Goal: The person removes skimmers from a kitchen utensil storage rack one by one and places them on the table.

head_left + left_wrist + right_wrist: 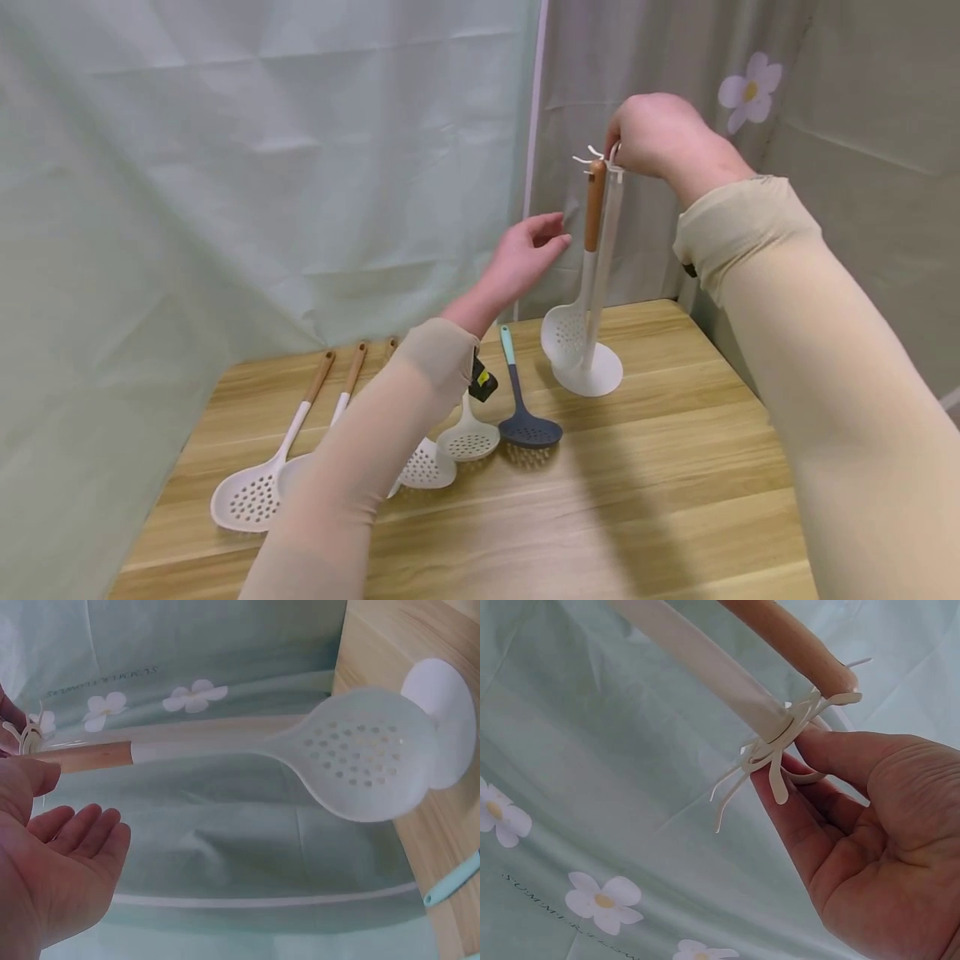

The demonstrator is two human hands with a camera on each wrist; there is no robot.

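Note:
A white utensil stand (587, 375) rises from a round base on the wooden table (675, 483) to a ring of hooks (600, 157). From one hook hangs a white slotted spoon (564, 333) with a wooden handle (595, 204). My right hand (651, 133) pinches the hook ring (776, 754) between thumb and fingers (810, 776). Just left of the hanging handle, my left hand (528, 250) is held open and touches nothing. In the left wrist view its palm (67, 855) is bare below the handle (90, 756), with the spoon's bowl (360, 754) beyond.
Several slotted spoons lie in a row on the table's left half: white ones with wooden handles (247, 496) (468, 437) and a dark blue one with a teal handle (528, 429). Pale curtains (262, 167) hang close behind the table; its right edge is near the stand.

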